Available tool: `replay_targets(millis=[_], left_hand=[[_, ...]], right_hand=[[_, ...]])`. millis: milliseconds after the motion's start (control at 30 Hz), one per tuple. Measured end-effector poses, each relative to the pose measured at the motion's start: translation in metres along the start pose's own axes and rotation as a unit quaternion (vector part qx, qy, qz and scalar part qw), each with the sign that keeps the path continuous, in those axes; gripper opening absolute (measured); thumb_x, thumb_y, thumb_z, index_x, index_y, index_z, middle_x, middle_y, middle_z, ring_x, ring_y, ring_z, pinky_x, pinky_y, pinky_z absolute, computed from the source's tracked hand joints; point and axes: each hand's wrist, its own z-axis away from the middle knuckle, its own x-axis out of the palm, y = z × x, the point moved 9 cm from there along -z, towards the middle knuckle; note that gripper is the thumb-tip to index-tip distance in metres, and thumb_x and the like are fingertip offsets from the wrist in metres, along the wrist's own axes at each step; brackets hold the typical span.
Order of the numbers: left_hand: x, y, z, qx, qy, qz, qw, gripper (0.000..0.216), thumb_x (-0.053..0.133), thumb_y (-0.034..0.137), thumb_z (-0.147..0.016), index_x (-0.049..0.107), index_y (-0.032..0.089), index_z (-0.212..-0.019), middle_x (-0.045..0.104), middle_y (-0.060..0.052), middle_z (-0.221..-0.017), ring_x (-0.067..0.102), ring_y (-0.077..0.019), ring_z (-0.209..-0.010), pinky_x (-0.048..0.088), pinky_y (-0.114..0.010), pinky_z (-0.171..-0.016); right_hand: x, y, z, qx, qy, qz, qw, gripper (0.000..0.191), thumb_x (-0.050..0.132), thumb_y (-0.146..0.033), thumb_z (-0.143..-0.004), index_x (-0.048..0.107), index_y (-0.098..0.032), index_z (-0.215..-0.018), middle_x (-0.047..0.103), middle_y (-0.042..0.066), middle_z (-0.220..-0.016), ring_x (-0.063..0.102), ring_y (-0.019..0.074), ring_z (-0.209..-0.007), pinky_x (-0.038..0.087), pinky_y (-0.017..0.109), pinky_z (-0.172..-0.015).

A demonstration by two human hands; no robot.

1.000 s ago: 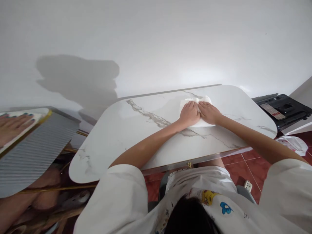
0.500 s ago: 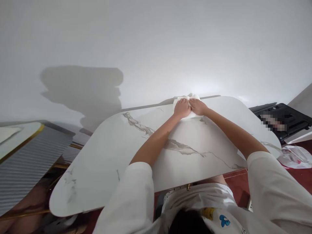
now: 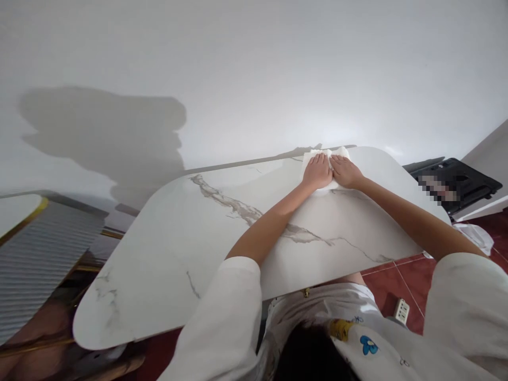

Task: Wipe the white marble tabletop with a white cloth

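A white cloth or paper towel lies spread at the far edge of a white marble-patterned table; which of the two it is I cannot tell. My left hand presses palm down on its left part, fingers stretched forward. Beside it, my right hand rests flat on the right part, fingers pointing forward and left. The two hands almost touch at the thumbs. Both arms reach out nearly straight across the tabletop, and the hands cover much of the cloth.
A white wall rises directly behind the table. At the left stands a grey ribbed cabinet with gold trim. A black case sits at the right, near a clear plastic bag. A white power strip lies on the red tiled floor.
Both hands have slid to the right along the table's far edge, carrying the white cloth under them. The view has shifted slightly, and more of the power strip shows.
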Motion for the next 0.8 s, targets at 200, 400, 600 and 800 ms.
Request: replay_targets(millis=[200,400,600,800], left_hand=[[-0.014,0.014,0.058,0.004,-0.022,-0.004,1.0,0.058,0.027,0.024,-0.093,0.029,-0.003,-0.144,0.03,-0.019,-0.153,0.026,-0.0271,-0.142,0.02,-0.039,-0.117],[-0.031,0.017,0.131,0.001,-0.034,-0.018,0.999,0.058,0.029,0.024,-0.092,0.03,-0.003,-0.143,0.031,-0.02,-0.152,0.027,-0.0279,-0.142,0.022,-0.04,-0.117],[-0.042,0.029,0.186,-0.039,-0.032,-0.022,0.999,0.059,0.032,0.025,-0.089,0.033,-0.001,-0.142,0.032,-0.021,-0.151,0.029,-0.0293,-0.141,0.026,-0.043,-0.116],[-0.042,0.069,0.203,-0.022,-0.022,-0.006,0.999,0.06,0.035,0.026,-0.088,0.033,-0.002,-0.141,0.034,-0.022,-0.15,0.029,-0.0295,-0.141,0.027,-0.042,-0.115]], right_hand=[[-0.016,-0.048,0.045,0.004,-0.016,0.019,1.0,0.058,0.024,-0.023,-0.091,0.036,0.006,-0.14,0.039,0.022,-0.147,0.034,0.0301,-0.138,0.027,0.046,-0.112],[-0.026,-0.112,0.089,-0.017,-0.008,0.016,1.0,0.057,0.029,-0.021,-0.089,0.038,0.006,-0.139,0.04,0.022,-0.147,0.035,0.0296,-0.138,0.028,0.045,-0.113],[-0.034,-0.151,0.13,-0.054,0.005,-0.004,0.999,0.057,0.029,-0.02,-0.089,0.04,0.004,-0.139,0.04,0.021,-0.147,0.035,0.0294,-0.138,0.028,0.048,-0.114],[-0.045,-0.142,0.175,-0.067,0.02,-0.008,0.998,0.053,0.029,-0.021,-0.092,0.043,0.002,-0.138,0.043,0.02,-0.145,0.037,0.0279,-0.137,0.031,0.045,-0.113]])
